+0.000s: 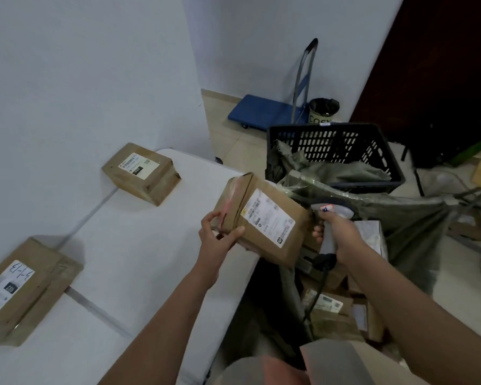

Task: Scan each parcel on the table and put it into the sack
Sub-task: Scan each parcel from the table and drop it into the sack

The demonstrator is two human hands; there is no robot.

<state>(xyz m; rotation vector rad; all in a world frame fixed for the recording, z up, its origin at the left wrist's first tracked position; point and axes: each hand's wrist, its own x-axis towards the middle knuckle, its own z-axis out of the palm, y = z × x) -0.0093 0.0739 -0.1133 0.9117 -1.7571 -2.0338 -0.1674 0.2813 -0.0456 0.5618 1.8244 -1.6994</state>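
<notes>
My left hand [220, 240] grips the near end of a brown cardboard parcel [264, 218] with a white label, held tilted over the right edge of the white table [139, 245]. My right hand [342, 237] holds a grey barcode scanner [328, 218] right beside the parcel's right end, its head towards the label. Below and to the right hangs the open grey-green sack [400, 215] with several parcels [331, 312] inside. Two more brown parcels lie on the table: one at the far wall [142, 173], one at the near left [22, 290].
A black plastic crate [336, 151] with crumpled sacking stands behind the sack. A blue platform trolley [264, 109] and a small bin [324, 109] stand on the tiled floor by the back wall. A dark door is at the right.
</notes>
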